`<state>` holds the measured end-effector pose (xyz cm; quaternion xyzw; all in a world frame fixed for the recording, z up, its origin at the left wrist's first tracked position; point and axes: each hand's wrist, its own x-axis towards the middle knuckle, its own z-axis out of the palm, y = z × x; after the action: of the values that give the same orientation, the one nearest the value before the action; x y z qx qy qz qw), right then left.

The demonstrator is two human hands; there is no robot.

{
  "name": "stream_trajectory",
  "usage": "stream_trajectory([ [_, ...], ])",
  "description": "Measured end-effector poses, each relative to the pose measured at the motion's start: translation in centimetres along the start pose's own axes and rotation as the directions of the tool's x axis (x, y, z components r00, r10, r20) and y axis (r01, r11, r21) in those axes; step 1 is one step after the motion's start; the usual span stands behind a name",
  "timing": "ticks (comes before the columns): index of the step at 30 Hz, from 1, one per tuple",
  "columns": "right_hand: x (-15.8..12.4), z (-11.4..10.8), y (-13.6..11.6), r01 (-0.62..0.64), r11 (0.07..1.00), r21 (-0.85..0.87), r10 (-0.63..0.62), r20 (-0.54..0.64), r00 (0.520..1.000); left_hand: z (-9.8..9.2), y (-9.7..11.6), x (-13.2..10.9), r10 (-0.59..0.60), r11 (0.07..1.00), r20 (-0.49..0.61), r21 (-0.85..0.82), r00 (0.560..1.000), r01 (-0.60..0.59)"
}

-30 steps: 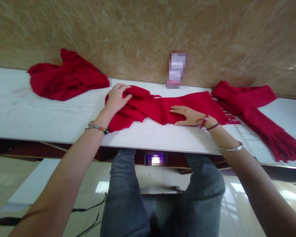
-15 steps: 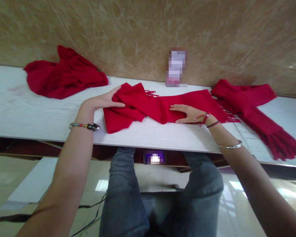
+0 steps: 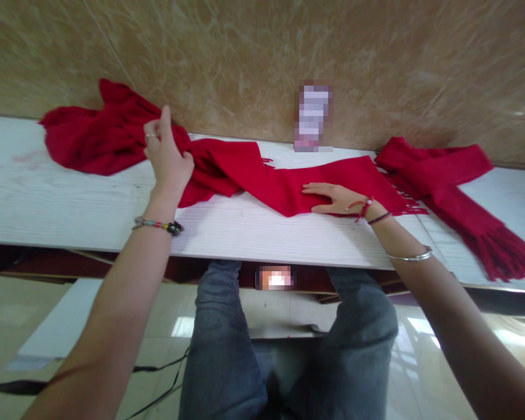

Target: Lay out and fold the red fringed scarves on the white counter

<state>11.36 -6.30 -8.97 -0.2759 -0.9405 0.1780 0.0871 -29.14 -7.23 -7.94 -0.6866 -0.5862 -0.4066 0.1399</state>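
Observation:
A red fringed scarf [image 3: 284, 189] lies across the white tabletop in front of me, its left part bunched and twisted. My left hand [image 3: 167, 153] is closed on the scarf's left end, with the index finger sticking out; most of the grip is hidden behind the hand. On the scarf's flatter right part, my right hand [image 3: 328, 198] rests palm down with its fingers stretched out. Just behind my left hand is a crumpled red cloth [image 3: 100, 137] against the wall. A second red scarf [image 3: 446, 181], folded over itself with its fringe toward the front, lies at the right.
The white tabletop [image 3: 254, 236] meets a brown marbled wall [image 3: 227, 64]. A blurred-out upright item [image 3: 312, 116] leans there. Below the table edge sits a small lit device [image 3: 275, 278], its screen blurred, above my knees. Dark cables [image 3: 168, 382] hang at the lower left.
My left hand has moved left and up, drawing the scarf's left end toward the crumpled cloth and stretching the bunched part. The right hand stays in place.

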Motion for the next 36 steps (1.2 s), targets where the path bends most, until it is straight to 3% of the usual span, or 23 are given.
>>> stream_trajectory([
  [2, 0.0, 0.0, 0.0, -0.009, 1.000, 0.003, 0.009, 0.006, 1.000, 0.0, 1.9, -0.2, 0.027, 0.999, -0.039, 0.035, 0.999, -0.026],
  [4, 0.0, 0.0, 0.1, -0.016, 1.000, 0.008, 0.016, 0.006, 1.000, 0.1, 4.6, -0.6, 0.235, 0.972, 0.100, -0.030, 0.967, -0.233],
  [5, 0.0, 0.1, 0.1, -0.017, 1.000, 0.013, 0.017, 0.002, 1.000, 0.3, 6.0, -0.9, 0.352, 0.936, 0.197, -0.104, 0.915, -0.337],
  [7, 0.0, 0.1, 0.2, -0.017, 1.000, 0.024, 0.017, -0.010, 1.000, 1.0, 8.4, -1.6, 0.521, 0.854, 0.390, -0.232, 0.759, -0.466],
  [9, 0.1, 0.2, 0.2, -0.021, 0.999, 0.033, 0.021, -0.016, 1.000, 1.8, 9.8, -2.2, 0.611, 0.785, 0.506, -0.293, 0.608, -0.545],
  [10, 0.1, 0.2, 0.2, -0.025, 0.999, 0.036, 0.026, -0.017, 1.000, 2.2, 10.2, -2.4, 0.622, 0.772, 0.531, -0.292, 0.575, -0.565],
  [11, 0.1, 0.2, 0.1, -0.030, 0.999, 0.038, 0.031, -0.018, 0.999, 2.5, 10.3, -2.5, 0.618, 0.772, 0.537, -0.275, 0.575, -0.573],
  [12, 0.1, 0.2, 0.1, -0.036, 0.999, 0.040, 0.037, -0.017, 0.999, 2.8, 10.3, -2.6, 0.600, 0.787, 0.522, -0.247, 0.606, -0.566],
  [16, 0.1, -0.1, -0.2, -0.081, 0.995, 0.050, 0.082, -0.011, 0.997, 2.8, 9.6, -2.2, 0.449, 0.893, 0.359, -0.155, 0.818, -0.422],
  [18, -0.1, -0.3, -0.5, -0.105, 0.993, 0.051, 0.105, 0.007, 0.994, 2.7, 9.5, -1.8, 0.379, 0.925, 0.322, -0.131, 0.867, -0.356],
  [24, -0.3, -0.6, -1.3, -0.174, 0.984, 0.037, 0.175, -0.005, 0.985, 3.3, 10.8, 0.5, 0.307, 0.942, 0.432, -0.009, 0.848, -0.337],
  [30, -0.3, -0.2, -0.4, -0.156, 0.976, 0.150, 0.175, -0.123, 0.977, 5.6, 11.3, 1.2, 0.376, 0.902, 0.319, 0.091, 0.870, -0.422],
  [36, -0.2, -0.2, 0.1, -0.132, 0.972, 0.193, 0.164, -0.157, 0.974, 5.6, 11.2, -0.1, 0.489, 0.852, 0.348, 0.008, 0.800, -0.524],
])
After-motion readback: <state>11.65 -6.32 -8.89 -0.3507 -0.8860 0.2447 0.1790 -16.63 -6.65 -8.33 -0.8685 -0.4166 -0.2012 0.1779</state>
